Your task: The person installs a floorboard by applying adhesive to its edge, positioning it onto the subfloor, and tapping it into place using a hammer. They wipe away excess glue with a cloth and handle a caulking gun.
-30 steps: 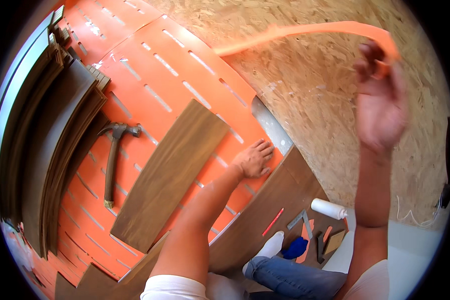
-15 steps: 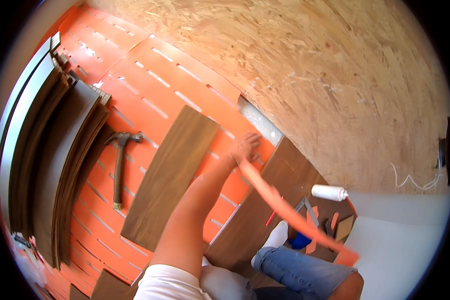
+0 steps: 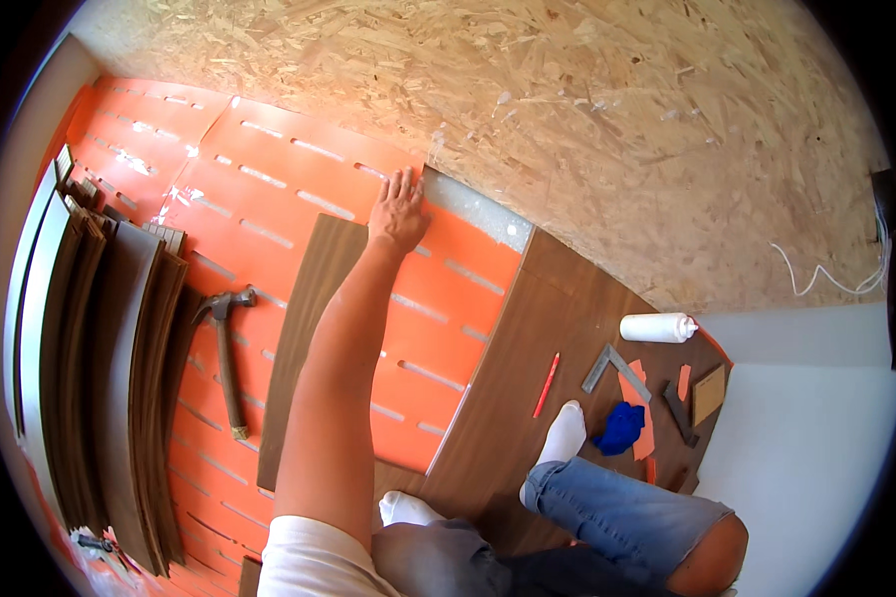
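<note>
Underlay (image 3: 299, 189) covers the floor's left part; chipboard (image 3: 617, 129) from 12 to 3 o'clock is bare. Left hand (image 3: 398, 211) presses flat, fingers spread, gripping nothing, on the underlay edge. One loose plank (image 3: 309, 328) lies unjoined; I see no right hand.

Bright daylight, sharp focus, soft shadows, heavy fisheye bending, black corners

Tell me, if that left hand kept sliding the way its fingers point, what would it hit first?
Probably the grey foam strip at the edge of the orange underlay; the left hand lies flat with its fingertips almost there. Beyond lies the chipboard subfloor.
</note>
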Demonstrator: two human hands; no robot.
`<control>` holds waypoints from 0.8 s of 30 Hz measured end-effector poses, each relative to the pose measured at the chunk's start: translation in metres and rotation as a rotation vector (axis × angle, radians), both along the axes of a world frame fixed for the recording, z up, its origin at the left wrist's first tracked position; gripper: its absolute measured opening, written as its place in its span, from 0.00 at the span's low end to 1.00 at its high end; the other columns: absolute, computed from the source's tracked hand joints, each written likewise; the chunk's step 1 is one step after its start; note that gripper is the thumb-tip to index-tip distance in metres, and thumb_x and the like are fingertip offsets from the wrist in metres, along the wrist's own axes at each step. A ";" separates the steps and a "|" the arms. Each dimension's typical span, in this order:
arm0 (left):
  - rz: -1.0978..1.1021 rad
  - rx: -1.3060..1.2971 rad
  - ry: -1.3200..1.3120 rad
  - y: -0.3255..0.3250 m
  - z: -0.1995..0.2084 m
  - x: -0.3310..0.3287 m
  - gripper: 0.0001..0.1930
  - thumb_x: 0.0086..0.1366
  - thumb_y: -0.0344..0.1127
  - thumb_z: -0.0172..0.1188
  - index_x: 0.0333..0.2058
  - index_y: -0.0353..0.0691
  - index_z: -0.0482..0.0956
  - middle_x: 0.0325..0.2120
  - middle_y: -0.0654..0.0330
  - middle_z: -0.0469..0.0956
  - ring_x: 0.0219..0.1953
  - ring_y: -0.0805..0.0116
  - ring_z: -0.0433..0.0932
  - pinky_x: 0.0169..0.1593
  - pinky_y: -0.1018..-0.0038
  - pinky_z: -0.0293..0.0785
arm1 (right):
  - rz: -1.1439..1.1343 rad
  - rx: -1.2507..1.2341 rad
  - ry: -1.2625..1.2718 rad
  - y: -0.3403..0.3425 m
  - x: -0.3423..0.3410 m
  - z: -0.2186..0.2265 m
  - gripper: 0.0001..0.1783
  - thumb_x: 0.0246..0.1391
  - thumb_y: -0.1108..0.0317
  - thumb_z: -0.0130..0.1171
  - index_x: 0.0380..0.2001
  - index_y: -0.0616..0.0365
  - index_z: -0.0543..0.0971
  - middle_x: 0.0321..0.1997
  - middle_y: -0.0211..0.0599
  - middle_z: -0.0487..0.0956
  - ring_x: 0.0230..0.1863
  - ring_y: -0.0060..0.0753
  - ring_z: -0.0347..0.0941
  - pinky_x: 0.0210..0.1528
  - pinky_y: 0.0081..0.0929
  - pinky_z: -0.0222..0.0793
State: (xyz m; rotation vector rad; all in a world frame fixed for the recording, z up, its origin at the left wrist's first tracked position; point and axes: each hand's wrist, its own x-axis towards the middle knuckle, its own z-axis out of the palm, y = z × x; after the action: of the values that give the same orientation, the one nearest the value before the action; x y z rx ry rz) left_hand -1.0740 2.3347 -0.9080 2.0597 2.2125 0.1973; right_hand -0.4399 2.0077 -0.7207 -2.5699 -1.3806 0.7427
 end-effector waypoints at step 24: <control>0.089 0.238 -0.397 -0.011 -0.015 -0.065 0.31 0.75 0.50 0.57 0.67 0.35 0.70 0.71 0.46 0.65 0.74 0.47 0.61 0.75 0.57 0.56 | -0.021 0.129 0.340 0.112 0.109 -0.065 0.12 0.70 0.65 0.57 0.50 0.62 0.75 0.31 0.32 0.80 0.27 0.22 0.75 0.25 0.21 0.68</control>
State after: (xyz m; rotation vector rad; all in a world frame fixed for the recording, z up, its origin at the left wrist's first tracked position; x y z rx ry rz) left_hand -1.1393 2.3238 -0.9234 1.8221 2.1107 0.8352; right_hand -0.3309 2.1200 -0.7858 -2.2278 -1.2470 0.9956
